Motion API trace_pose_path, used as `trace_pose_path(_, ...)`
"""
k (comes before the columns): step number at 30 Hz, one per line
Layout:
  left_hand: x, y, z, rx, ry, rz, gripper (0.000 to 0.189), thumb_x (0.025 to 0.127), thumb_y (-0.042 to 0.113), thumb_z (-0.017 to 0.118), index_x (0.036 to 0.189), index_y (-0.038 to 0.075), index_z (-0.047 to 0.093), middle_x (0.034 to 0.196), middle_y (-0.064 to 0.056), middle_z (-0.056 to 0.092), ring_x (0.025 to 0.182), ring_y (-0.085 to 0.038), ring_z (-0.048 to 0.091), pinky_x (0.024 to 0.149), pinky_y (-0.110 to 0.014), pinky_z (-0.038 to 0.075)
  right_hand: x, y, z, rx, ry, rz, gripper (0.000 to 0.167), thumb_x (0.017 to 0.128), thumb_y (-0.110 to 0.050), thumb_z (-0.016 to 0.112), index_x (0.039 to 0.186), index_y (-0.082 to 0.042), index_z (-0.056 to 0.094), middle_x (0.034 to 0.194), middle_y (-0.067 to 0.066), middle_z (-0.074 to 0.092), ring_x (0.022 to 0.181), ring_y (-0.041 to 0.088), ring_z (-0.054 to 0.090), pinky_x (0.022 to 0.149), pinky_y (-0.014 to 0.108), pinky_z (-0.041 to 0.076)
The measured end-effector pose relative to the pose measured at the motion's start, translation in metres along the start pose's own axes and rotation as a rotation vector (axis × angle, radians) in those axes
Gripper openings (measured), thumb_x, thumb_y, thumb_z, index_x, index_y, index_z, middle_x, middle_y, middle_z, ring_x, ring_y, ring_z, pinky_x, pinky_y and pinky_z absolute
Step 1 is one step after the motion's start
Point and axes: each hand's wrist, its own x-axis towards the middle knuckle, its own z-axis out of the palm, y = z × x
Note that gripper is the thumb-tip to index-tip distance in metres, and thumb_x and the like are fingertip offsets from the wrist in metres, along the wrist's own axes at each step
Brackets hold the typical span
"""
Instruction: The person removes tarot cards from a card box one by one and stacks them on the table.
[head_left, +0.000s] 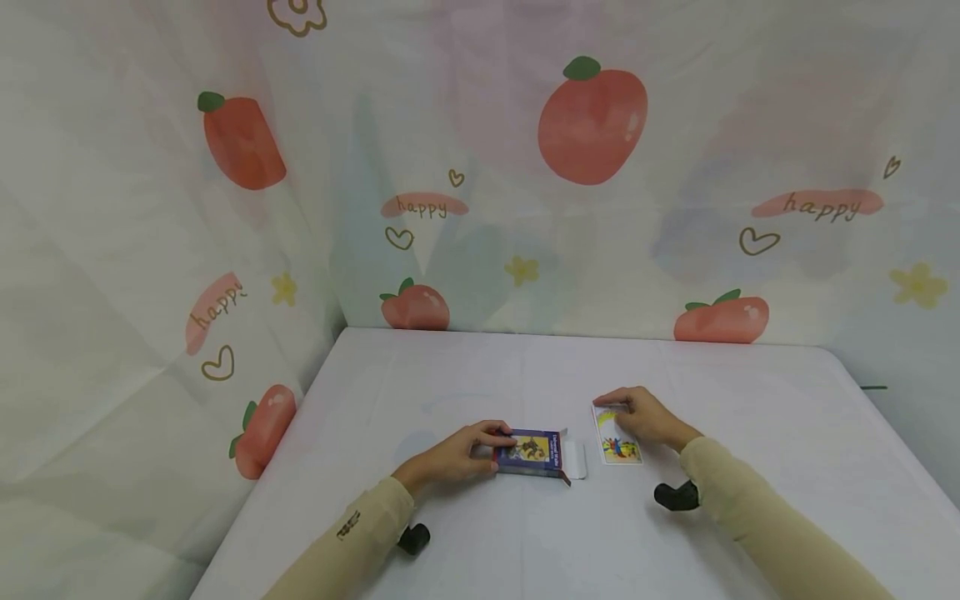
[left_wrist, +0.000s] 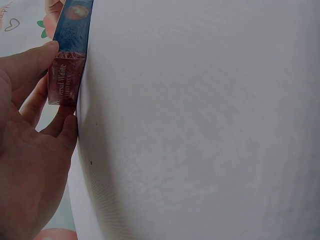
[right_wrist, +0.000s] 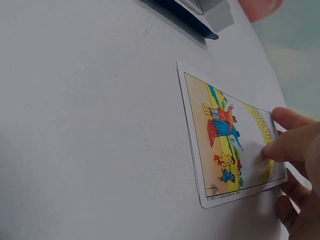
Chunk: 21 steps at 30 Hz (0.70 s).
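**Left sleeve (head_left: 352, 533) and right sleeve (head_left: 765, 500) reach in from the near side, one toward a box (head_left: 534, 452), the other toward a card (head_left: 621, 447)**

On the left, a black wrist piece (head_left: 414, 540) sits beside the cuff. The left hand (head_left: 453, 454) grips the left end of the box, which lies flat near the middle of the white table (head_left: 540, 550). A pale flap (head_left: 575, 459) sticks out from the box's right end. The box looks like thin paperboard: light and fairly stiff, but likely to dent if squeezed hard. The two long sides near the left end seem the best hold, keeping fingers off the flap.

Just right of the flap, apart from it, lies the picture card, printed side up. The right hand (head_left: 651, 417) holds it at the far edge, thumb on the face; whether another card lies beneath, I cannot tell. It should be very light, springy and rather slippery, and easily creased, so a gentle pinch at an edge suits it. Another black wrist piece (head_left: 677, 497) hangs below the right cuff.
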Motion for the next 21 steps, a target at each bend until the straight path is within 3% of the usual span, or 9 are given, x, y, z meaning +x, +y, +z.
trace_pose_path(21, -0.0003, -0.0013, -0.0005, -0.01, 0.003, 0.015, 0.05, 0.095, 0.01, 0.068, 0.143, 0.019, 0.059, 0.154, 0.002, 0.044, 0.152, -0.021, 0.031, 0.125, -0.05, 0.025, 0.0004, -0.0002, 0.0083, -0.019, 0.045, 0.027, 0.041, 0.089, 0.01, 0.052, 0.126, 0.002, 0.067, 0.133, 0.025, 0.061, 0.135, 0.05, 0.046, 0.114, 0.067, 0.032)
